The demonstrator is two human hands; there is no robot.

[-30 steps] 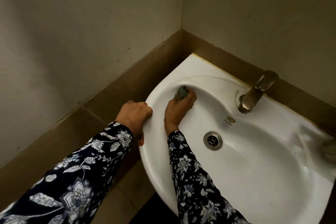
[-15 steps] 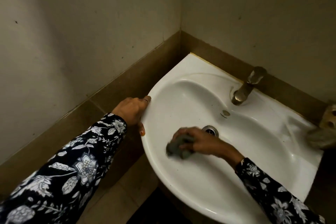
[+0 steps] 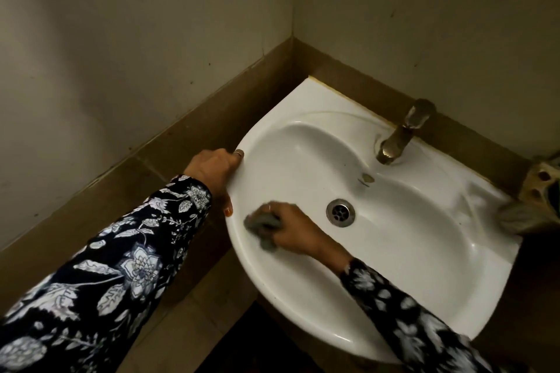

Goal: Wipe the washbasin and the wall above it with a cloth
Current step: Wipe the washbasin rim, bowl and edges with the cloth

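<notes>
white washbasin, corner-mounted. right hand curled round grey cloth, pressed to the bowl's inner left slope near the drain. left hand gripped the basin's left rim.

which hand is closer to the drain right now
Right. The right hand, gripping the cloth, is inside the basin just left of the drain. The left hand holds the basin's outer left rim, farther away.
</notes>
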